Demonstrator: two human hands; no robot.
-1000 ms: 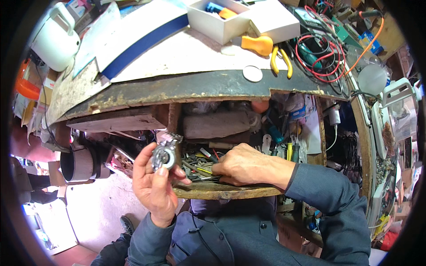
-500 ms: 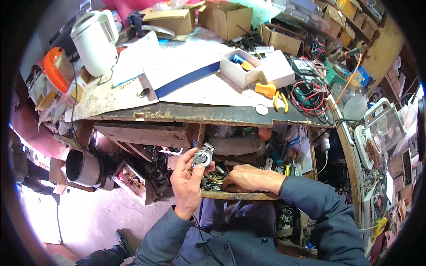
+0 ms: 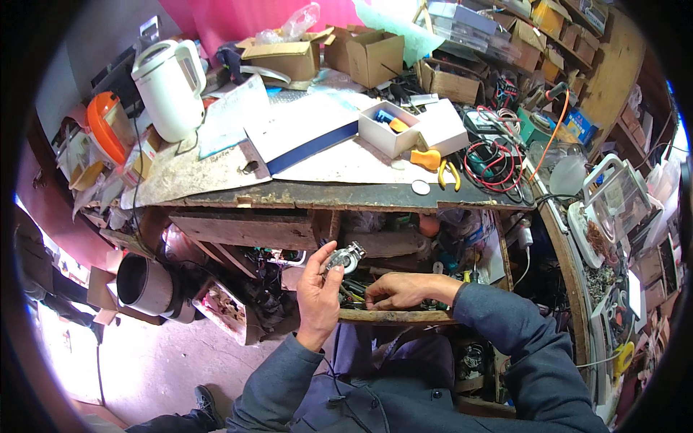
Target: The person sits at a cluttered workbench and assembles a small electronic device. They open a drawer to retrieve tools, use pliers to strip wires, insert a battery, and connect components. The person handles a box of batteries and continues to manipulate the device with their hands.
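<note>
Left hand [image 3: 318, 297]: fingers closed on metal part [image 3: 349, 258]
Metal part: over left end of drawer [image 3: 397, 316]
Right hand [image 3: 401, 289]: fingers bent into drawer; hold cannot be told
Jug [image 3: 170, 94]: far left, on counter [image 3: 289, 195]; any lettering too small to read

Premises: a cluttered workshop, apparently for repairs. Evidence: a worn workbench [image 3: 317, 195], with yellow-handled pliers [image 3: 455, 176] and coiled red-and-black leads [image 3: 497, 170] on its right part. Below its front edge, a drawer [image 3: 393, 316] crammed with small tools [image 3: 352, 291]. Along its back, open cardboard boxes [image 3: 372, 59]; on its left, a white jug-shaped appliance [image 3: 169, 94].
</note>
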